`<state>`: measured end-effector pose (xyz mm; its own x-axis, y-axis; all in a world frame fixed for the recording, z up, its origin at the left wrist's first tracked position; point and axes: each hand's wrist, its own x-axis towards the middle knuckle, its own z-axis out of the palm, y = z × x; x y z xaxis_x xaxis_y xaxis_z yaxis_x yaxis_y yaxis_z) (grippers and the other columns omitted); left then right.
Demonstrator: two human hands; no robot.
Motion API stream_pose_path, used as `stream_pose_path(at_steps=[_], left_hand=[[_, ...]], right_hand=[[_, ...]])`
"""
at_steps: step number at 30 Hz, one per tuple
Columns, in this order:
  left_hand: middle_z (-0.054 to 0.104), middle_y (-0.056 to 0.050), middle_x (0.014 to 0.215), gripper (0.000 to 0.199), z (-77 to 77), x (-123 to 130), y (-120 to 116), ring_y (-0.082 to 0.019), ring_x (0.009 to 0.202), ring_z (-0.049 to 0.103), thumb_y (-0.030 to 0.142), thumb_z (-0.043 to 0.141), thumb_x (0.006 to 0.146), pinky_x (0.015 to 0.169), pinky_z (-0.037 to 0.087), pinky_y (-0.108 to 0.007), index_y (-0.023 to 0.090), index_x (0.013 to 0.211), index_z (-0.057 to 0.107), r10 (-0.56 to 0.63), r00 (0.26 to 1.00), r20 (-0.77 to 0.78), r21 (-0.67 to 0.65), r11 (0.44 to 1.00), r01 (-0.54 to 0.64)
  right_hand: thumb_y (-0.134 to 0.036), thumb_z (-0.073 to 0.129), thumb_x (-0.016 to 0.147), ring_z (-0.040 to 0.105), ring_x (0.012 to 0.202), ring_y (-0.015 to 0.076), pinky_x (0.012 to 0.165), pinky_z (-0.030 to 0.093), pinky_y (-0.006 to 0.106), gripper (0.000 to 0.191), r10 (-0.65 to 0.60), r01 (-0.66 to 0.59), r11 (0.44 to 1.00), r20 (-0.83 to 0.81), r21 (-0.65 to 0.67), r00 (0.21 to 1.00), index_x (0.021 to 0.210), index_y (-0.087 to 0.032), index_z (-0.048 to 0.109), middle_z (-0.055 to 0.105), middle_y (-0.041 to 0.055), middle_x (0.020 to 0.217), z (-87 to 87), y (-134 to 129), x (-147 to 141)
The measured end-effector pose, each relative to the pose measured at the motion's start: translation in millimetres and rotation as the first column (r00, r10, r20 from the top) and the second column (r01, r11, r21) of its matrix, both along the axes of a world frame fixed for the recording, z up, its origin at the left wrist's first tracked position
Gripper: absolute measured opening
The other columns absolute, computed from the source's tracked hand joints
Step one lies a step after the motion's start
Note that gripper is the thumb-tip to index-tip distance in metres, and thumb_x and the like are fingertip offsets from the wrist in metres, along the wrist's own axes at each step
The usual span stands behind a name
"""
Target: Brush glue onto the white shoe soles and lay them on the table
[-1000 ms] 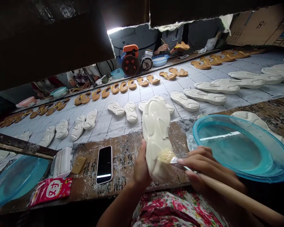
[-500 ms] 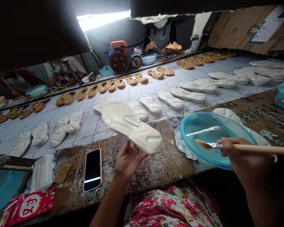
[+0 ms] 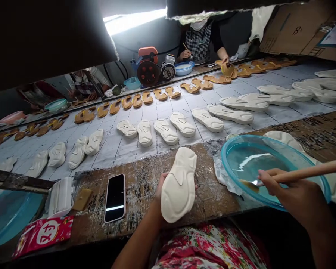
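Tabletop [image 3: 210, 192]: basin [image 3: 226, 166] at right. White sole [image 3: 179, 186] held above tabletop, left hand [image 3: 160, 188] gripping its edges from beneath. Right hand [image 3: 295, 196] pinches brush [image 3: 310, 171], tip at basin's near side. Advisable: shed drips on rim; keep fingers off upper face.

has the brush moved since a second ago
Yes, the brush went right: its bristles were left of the right bowl, now they overlap it in view.
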<state>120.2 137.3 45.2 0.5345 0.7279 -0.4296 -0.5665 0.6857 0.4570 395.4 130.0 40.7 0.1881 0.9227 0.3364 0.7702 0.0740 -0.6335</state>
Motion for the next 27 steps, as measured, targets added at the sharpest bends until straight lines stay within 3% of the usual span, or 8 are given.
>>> stream_pose_path(at_steps=[2,4,7,12,15,19,23,27], left_hand=[[0.066,-0.015,0.098,0.065,0.0,-1.6,0.6,-0.026,0.098,0.060,0.050,0.026,0.079,0.088,0.043,-0.040,0.004,0.110,0.061,-0.015,1.000,-0.014,-0.024,1.000,0.015],[0.067,-0.015,0.090,0.062,-0.2,-4.4,-2.1,-0.026,0.091,0.061,0.051,0.033,0.076,0.086,0.045,-0.038,0.004,0.105,0.063,-0.013,0.998,-0.067,-0.034,0.999,0.011],[0.068,-0.014,0.083,0.058,5.3,-7.3,-8.5,-0.027,0.086,0.062,0.051,0.041,0.073,0.084,0.045,-0.037,0.005,0.103,0.063,-0.012,0.988,-0.157,-0.039,0.999,0.006],[0.066,-0.012,0.080,0.056,23.1,1.8,-6.3,-0.026,0.084,0.060,0.054,0.043,0.070,0.077,0.045,-0.035,0.008,0.096,0.063,0.009,0.987,-0.160,-0.048,0.999,-0.017],[0.065,-0.009,0.073,0.047,28.7,12.0,-1.2,-0.024,0.080,0.059,0.053,0.043,0.071,0.076,0.045,-0.032,0.011,0.079,0.063,0.087,0.992,-0.089,-0.025,0.996,-0.090],[0.061,-0.006,0.062,0.039,34.5,20.1,-2.0,-0.022,0.075,0.058,0.051,0.047,0.069,0.075,0.045,-0.031,0.013,0.066,0.059,0.119,0.992,-0.050,-0.024,0.992,-0.121],[0.057,-0.003,0.057,0.035,44.2,21.9,-6.2,-0.019,0.067,0.055,0.046,0.055,0.061,0.074,0.044,-0.031,0.012,0.066,0.058,0.123,0.992,-0.030,-0.016,0.992,-0.123],[0.058,-0.003,0.058,0.037,48.0,20.0,-7.1,-0.017,0.064,0.054,0.048,0.050,0.065,0.073,0.043,-0.030,0.012,0.069,0.060,0.179,0.984,-0.018,-0.056,0.982,-0.180]], right_hand=[[-0.045,0.050,0.082,0.042,0.038,0.0050,0.038,0.029,0.020,0.033,0.127,-0.122,0.989,-0.050,0.085,0.991,0.065,-0.019,0.058,0.052,-0.0029,0.049,5.8,-5.4,-10.9],[-0.039,0.051,0.083,0.048,0.046,0.0059,0.041,0.034,0.019,0.027,0.266,-0.247,0.952,-0.085,0.181,0.960,0.068,-0.018,0.057,0.056,-0.0025,0.057,10.1,-6.9,-24.0],[-0.031,0.052,0.082,0.056,0.070,0.0098,0.062,0.044,0.021,0.013,0.375,-0.336,0.897,-0.094,0.287,0.922,0.081,-0.020,0.059,0.061,-0.0010,0.073,21.5,-5.8,-44.1],[-0.011,0.048,0.077,0.052,0.065,0.0090,0.076,0.037,0.031,0.014,0.663,-0.593,0.623,0.057,0.510,0.747,0.088,-0.017,0.055,0.056,-0.0016,0.065,49.8,-13.3,-78.9],[-0.009,0.046,0.074,0.050,0.062,0.0083,0.077,0.036,0.032,0.015,0.732,-0.646,0.543,0.074,0.537,0.678,0.086,-0.015,0.053,0.053,-0.0023,0.061,54.2,-20.5,-96.9],[-0.008,0.046,0.073,0.050,0.066,0.0095,0.077,0.036,0.034,0.020,0.768,-0.646,0.503,0.047,0.574,0.639,0.090,-0.014,0.053,0.054,-0.0013,0.064,50.9,-17.2,-110.2],[-0.009,0.047,0.075,0.048,0.067,0.0101,0.070,0.037,0.033,0.017,0.770,-0.620,0.489,0.030,0.614,0.637,0.090,-0.012,0.054,0.054,0.0003,0.064,52.0,-6.6,-113.7],[-0.005,0.046,0.073,0.048,0.063,0.0089,0.072,0.036,0.033,0.016,0.767,-0.646,0.503,0.048,0.574,0.639,0.085,-0.013,0.054,0.053,-0.0009,0.061,48.6,-7.2,-109.3]])
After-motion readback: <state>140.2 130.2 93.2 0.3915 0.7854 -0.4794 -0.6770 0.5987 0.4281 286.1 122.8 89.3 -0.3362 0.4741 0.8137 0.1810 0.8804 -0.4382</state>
